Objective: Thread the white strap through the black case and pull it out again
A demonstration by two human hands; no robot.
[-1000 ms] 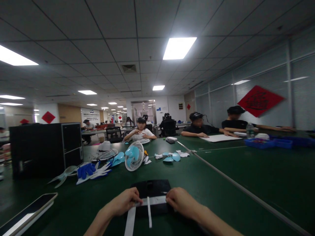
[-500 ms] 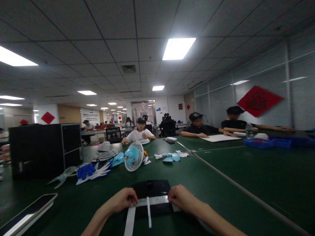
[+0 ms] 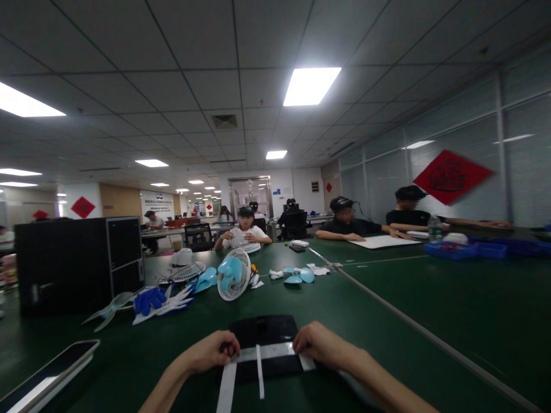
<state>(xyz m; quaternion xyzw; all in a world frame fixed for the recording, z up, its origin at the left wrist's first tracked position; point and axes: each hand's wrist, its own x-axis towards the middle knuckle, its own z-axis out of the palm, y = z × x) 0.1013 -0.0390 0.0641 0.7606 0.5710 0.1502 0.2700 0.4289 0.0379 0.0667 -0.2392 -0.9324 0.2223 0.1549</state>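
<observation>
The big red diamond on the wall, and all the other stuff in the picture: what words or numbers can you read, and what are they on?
I can't read any for sure.
Big red diamond: dark writing, too blurred to read.
White sign on the far wall: a logo and lines of writing, too small to read.
Red diamond at left: dark marks, too small to read.

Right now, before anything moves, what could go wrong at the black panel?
The narrow white strip lies across the wide white strip, so a tug by the left hand or right hand could shift both. The wide one's tail, running toward the camera, might catch the left forearm.
</observation>
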